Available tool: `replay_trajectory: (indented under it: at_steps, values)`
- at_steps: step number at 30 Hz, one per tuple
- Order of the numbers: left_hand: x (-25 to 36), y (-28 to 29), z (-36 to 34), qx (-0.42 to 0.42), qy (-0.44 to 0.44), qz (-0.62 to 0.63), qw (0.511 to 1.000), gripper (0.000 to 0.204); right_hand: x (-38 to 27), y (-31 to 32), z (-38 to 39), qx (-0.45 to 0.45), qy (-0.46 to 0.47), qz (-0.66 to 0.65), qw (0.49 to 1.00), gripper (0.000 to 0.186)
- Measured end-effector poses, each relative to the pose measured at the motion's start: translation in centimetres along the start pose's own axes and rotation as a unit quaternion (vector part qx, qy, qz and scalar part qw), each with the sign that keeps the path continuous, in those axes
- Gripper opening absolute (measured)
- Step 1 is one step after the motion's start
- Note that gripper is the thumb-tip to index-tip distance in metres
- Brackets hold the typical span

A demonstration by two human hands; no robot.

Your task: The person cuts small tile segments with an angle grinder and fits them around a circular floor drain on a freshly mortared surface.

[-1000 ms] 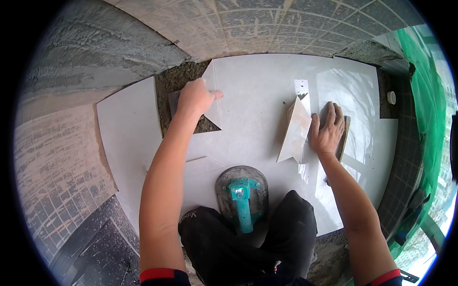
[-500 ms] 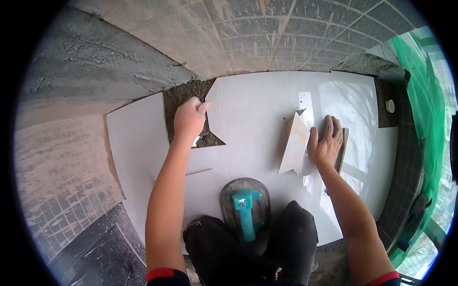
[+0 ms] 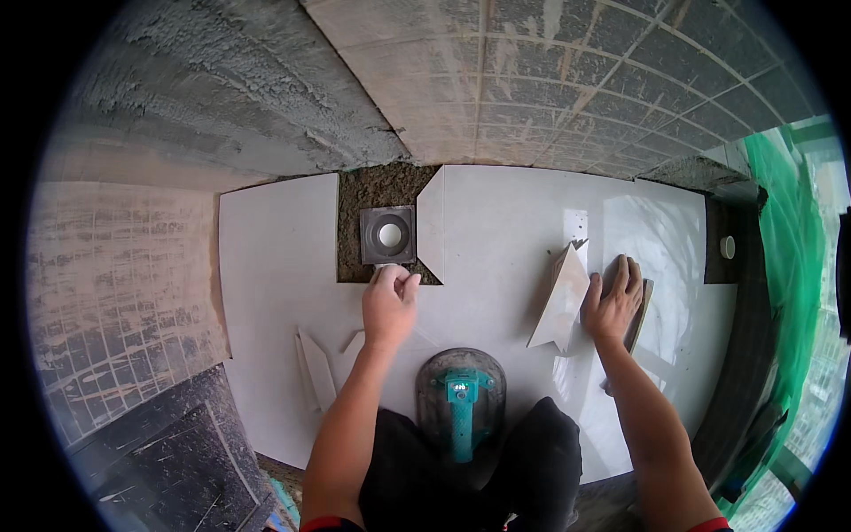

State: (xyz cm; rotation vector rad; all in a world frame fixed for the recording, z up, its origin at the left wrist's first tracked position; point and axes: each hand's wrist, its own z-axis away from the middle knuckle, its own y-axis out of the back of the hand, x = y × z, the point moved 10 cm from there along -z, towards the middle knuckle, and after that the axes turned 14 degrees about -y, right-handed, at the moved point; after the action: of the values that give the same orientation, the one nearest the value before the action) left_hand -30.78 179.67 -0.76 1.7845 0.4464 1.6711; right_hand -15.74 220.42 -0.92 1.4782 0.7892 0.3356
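1. The middle of the frame is filled by a floor of white slabs (image 3: 510, 213), in which a patch of rough brown mortar (image 3: 355, 188) is left exposed at upper centre-left.
2. A black-based tool with a teal handle (image 3: 462, 415) is set on the slabs at lower centre, between the knees.
3. The right hand (image 3: 613, 304) is laid low at centre-right, its grip loosely spread; a narrow brown-edged bar (image 3: 640, 317) is partly hidden by it, and whether the bar is touched cannot be told.
4. The left hand (image 3: 388, 308) is reached to the lower edge of the mortar patch, its grip curled with thumb and fingertips drawn together; whether anything is pinched cannot be told.
5. A notched tile offcut (image 3: 558, 301) is placed just left of the right hand, slanted toward upper right.
6. The square grey drain fitting (image 3: 387, 218) is seated on the mortar, directly above the left grip in the frame and much nearer to it than to the right. No long axis is shown; its round opening is centred.
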Motion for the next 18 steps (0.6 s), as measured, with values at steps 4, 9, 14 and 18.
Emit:
replay_trajectory:
  at_steps: [4,9,14,18]
  values:
    - [2.8,-1.6,-3.6,0.021,-0.04,-0.116,0.992,0.046,0.3,-0.1,0.0,0.001,0.003,0.004,1.0,0.067]
    - [4.7,-4.5,-7.6,0.008,0.004,-0.251,0.968,0.062,0.3,0.0,-0.1,-0.004,0.003,0.004,1.0,0.067]
    - [1.8,-4.6,-7.9,0.027,0.09,-0.173,0.98,0.052,-0.1,0.1,-0.1,-0.015,-0.001,-0.003,1.0,0.068]
    - [0.9,-3.6,-8.1,0.019,0.124,-0.067,0.99,0.034,0.1,0.0,0.0,0.001,0.002,0.027,1.0,0.067]
